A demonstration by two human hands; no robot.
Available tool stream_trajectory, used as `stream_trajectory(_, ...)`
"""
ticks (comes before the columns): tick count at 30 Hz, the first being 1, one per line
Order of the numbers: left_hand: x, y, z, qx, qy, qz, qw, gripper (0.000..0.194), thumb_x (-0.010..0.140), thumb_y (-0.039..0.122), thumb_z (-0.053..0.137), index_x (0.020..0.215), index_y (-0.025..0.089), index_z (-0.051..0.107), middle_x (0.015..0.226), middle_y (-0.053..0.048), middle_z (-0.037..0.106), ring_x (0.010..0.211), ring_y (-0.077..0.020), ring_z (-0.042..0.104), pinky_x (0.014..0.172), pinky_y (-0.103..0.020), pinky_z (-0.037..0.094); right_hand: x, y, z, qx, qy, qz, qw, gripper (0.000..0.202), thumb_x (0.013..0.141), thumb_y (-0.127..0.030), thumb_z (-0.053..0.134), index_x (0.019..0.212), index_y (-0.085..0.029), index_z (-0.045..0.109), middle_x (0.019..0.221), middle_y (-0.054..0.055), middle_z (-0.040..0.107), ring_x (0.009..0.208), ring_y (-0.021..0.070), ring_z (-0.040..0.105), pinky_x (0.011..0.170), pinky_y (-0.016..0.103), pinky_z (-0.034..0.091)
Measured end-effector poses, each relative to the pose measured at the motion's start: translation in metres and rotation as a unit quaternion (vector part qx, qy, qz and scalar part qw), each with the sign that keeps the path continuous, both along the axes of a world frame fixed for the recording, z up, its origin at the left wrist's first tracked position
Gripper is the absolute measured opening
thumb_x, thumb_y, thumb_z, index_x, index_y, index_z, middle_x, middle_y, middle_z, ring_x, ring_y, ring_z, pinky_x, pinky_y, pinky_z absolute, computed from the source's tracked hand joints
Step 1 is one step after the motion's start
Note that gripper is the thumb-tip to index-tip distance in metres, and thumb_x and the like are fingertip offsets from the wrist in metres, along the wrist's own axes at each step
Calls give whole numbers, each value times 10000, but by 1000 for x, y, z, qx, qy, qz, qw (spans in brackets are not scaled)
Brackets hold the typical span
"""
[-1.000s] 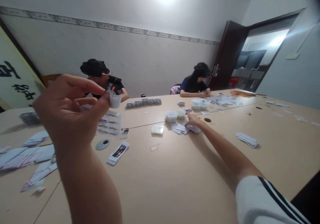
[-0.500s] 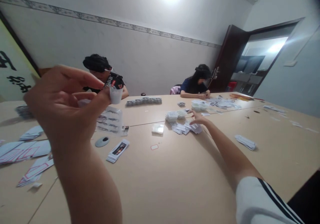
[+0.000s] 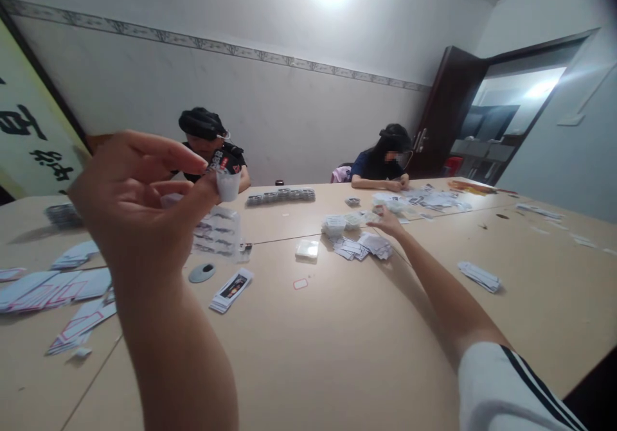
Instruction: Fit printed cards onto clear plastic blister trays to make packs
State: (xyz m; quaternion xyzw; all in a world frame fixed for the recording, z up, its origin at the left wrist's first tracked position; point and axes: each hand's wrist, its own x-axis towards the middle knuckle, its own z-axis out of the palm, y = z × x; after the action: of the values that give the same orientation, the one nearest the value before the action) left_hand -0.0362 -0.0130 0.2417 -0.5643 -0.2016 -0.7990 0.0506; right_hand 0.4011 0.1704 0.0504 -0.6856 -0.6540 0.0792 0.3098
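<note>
My left hand (image 3: 139, 193) is raised close to the camera. Its thumb and fingers pinch a small black printed card (image 3: 226, 161) together with a translucent plastic piece (image 3: 228, 187), and another clear edge shows under the fingers. Stretched far across the table, my right hand (image 3: 389, 223) has thumb and fingertips around a small clear plastic piece (image 3: 370, 216), beside the stacked clear plastic pieces (image 3: 333, 225). Loose white paper slips (image 3: 354, 248) lie just below that hand. Behind my left wrist is a clear blister tray (image 3: 219, 235) with dark-printed contents.
Two people (image 3: 205, 135) sit across the table (image 3: 337, 347). A row of small packs (image 3: 281, 196) lies before them. White slips with red outlines (image 3: 53, 290) spread at left. Nearer the middle are picture cards (image 3: 231, 291) and a grey cable-hole cover (image 3: 201, 273). More slips (image 3: 479, 277) lie at right.
My right hand's fingers have drawn in around a clear plastic piece at the stack. The left hand keeps its pinch on the card. The whole view has shifted slightly.
</note>
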Motion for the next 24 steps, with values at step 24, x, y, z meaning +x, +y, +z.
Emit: stream_trajectory(24,31,12,-21,-191,270,139,933,225,858,272,718,1076,300,666,753,28,699,586,-132,647,577,-265,540,-233,-137,148,245,448,326,796,335,861,-541,670,1100,-348,539,1238,-3,597,1021,188,680,772,337,590)
